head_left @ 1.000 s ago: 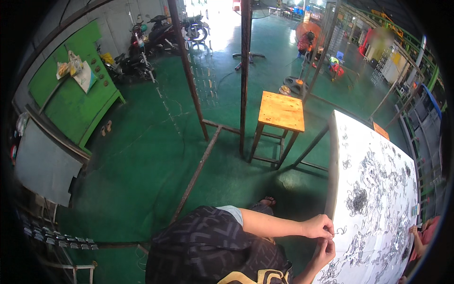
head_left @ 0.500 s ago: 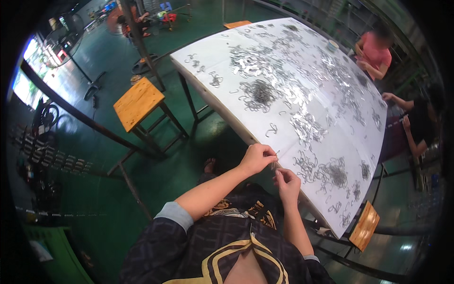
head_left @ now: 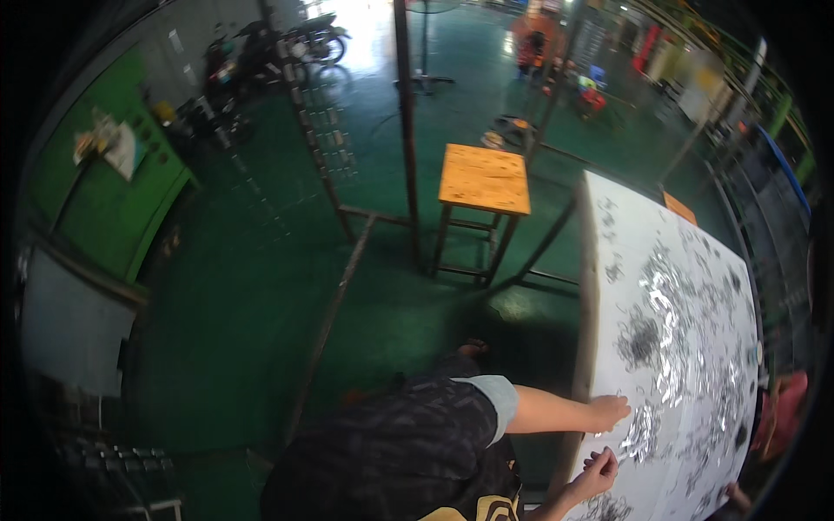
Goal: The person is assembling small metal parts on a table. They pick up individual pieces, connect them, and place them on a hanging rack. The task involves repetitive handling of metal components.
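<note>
My left hand (head_left: 610, 413) is over the near edge of the white-topped table (head_left: 608, 343), its fingers drawn together low by the surface. Just below it in the view, my right hand (head_left: 599, 471) is closed, fingertips pinched. What either hand holds is too small and blurred to name. Small curved metal wire pieces lie scattered over the white top. A dense dark pile (head_left: 641, 341) of them lies beyond my left hand, and a shiny cluster (head_left: 641, 437) sits right of my hands.
A wooden-topped stool (head_left: 484, 178) stands left of the table, by a dark metal post (head_left: 407, 130). A green cabinet (head_left: 113, 165) is at far left, with motorbikes (head_left: 317, 43) behind. Across the table are a person in a pink top (head_left: 780, 417) and another person's hand (head_left: 738, 497).
The view has swung left, so the table now sits at the right. My hands, close together at the table edge before, are now further apart, the left one over the tabletop.
</note>
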A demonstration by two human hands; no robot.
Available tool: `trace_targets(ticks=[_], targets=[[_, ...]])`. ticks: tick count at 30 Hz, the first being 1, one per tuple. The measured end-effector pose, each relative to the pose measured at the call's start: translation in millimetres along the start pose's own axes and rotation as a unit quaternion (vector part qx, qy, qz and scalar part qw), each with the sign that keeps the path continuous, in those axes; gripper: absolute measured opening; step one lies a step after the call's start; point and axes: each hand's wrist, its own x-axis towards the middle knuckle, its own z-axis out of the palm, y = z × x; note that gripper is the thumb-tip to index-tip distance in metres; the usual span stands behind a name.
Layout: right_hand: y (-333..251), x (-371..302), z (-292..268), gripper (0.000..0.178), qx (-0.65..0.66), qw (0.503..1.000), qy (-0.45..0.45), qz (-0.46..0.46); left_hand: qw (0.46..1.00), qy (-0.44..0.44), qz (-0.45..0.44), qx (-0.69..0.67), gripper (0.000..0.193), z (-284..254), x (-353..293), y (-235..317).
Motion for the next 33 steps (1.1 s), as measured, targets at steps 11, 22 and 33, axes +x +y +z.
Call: trace_targets(ticks=[11,22,33], targets=[[-94,19,107,0.021,0.144,0.955,-0.204,-0.161,0.695,0.667,0.048,0.265,0.011,-335,-251,14],[-300,-98,218,0.017,0.223,0.759,-0.490,-0.367,0.225,0.784,-0.094,0.571,0.034,-479,-509,94],[-402,-213,243,0.010,0.276,0.647,-0.533,-0.472,0.315,0.808,-0.081,0.492,0.045,-517,-508,110]])
